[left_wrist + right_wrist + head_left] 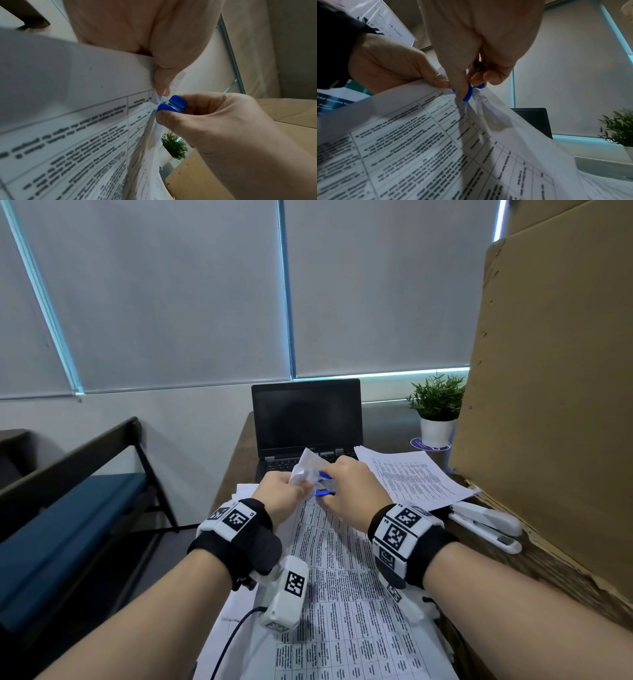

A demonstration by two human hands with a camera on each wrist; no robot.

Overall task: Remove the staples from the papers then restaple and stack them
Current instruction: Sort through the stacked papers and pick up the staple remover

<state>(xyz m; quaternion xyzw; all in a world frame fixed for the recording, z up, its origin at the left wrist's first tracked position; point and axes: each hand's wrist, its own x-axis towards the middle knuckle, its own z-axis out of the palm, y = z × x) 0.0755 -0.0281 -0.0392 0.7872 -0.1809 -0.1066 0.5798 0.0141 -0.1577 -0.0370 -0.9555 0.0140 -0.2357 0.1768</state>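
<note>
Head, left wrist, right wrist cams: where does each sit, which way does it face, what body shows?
Head: above, facing forward and down at desk, laptop; both forearms show.
Left wrist: along left hand, which pinches the papers; right hand opposite.
Right wrist: along right hand, which pinches the blue staple remover; left hand alongside.
Shared: all three show remover at paper corner and plant.

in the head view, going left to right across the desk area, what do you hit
left hand pinching the lifted corner of the papers → blue staple remover → right hand gripping it → separate paper stack → white stapler → cardboard box
</note>
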